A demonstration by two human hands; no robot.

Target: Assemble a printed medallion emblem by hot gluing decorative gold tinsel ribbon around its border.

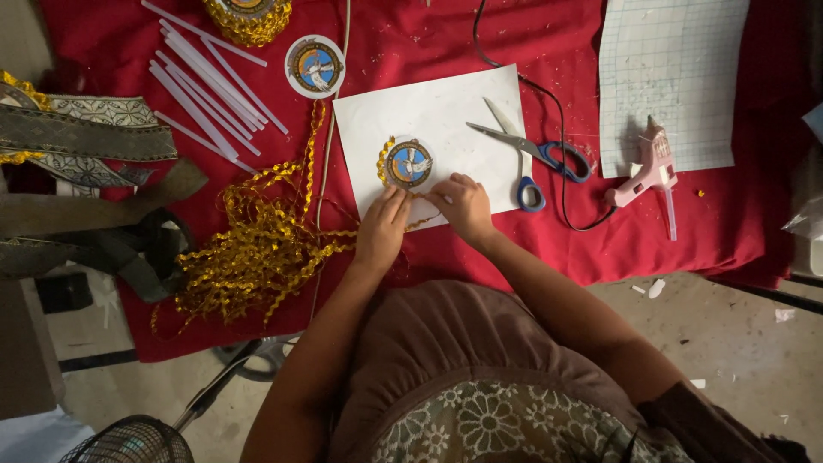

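Round badge (409, 164) on white sheet (446, 129), mid-counter. Left hand (383, 230) and right hand (463, 206) side by side at near edge of badge, fingertips pressing gold trim (257, 249) to rim. Trim fixed along left rim only; far and right rim bare. Scissors (531, 154) and glue gun (647, 171) to right, idle; second badge (315, 66) far left, untrimmed.

Hands (424, 214) at round badge (409, 164)

Scissors (525, 150) and glue gun (649, 171) crowd the right; bare paper (446, 107) above seems passable
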